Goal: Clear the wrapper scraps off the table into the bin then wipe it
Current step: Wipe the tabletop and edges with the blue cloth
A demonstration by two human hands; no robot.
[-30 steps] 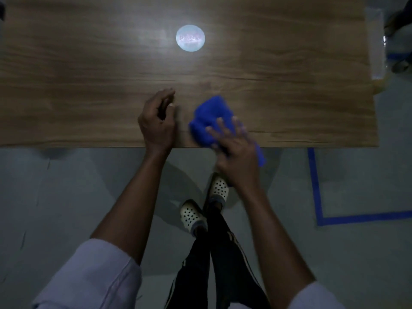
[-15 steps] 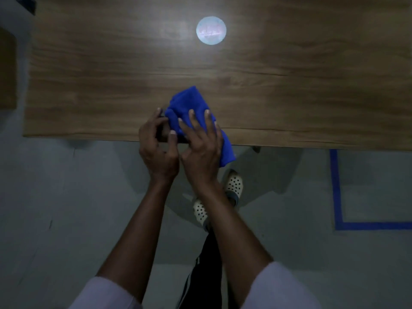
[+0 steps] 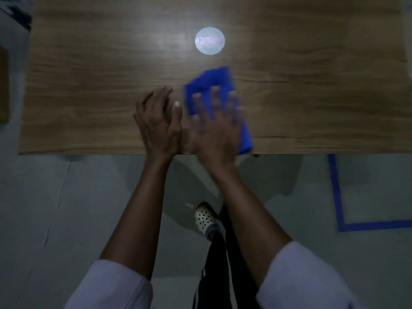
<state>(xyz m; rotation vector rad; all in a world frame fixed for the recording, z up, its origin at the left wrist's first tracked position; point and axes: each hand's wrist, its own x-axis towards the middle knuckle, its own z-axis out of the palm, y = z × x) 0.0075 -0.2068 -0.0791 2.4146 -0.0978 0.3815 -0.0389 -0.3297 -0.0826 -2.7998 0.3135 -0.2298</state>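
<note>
A blue cloth (image 3: 210, 82) lies on the wooden table (image 3: 89, 97) near its front edge. My right hand (image 3: 214, 123) presses flat on the cloth with fingers spread; it is blurred by motion. Just left of it my left hand (image 3: 157, 121) rests on its edge on the table, fingers loosely curved and thumb straight beside the cloth, with nothing visible in it. No wrapper scraps show on the tabletop.
A round white disc with pink lettering (image 3: 209, 40) lies on the table beyond the cloth. Blue tape (image 3: 334, 192) marks the grey floor at right. My shoe (image 3: 204, 219) stands below the table's front edge. A dark object (image 3: 13, 14) sits at the far left corner.
The right hand and cloth have slid away from the front edge and a little right. The left hand has moved up onto the table beside them.
</note>
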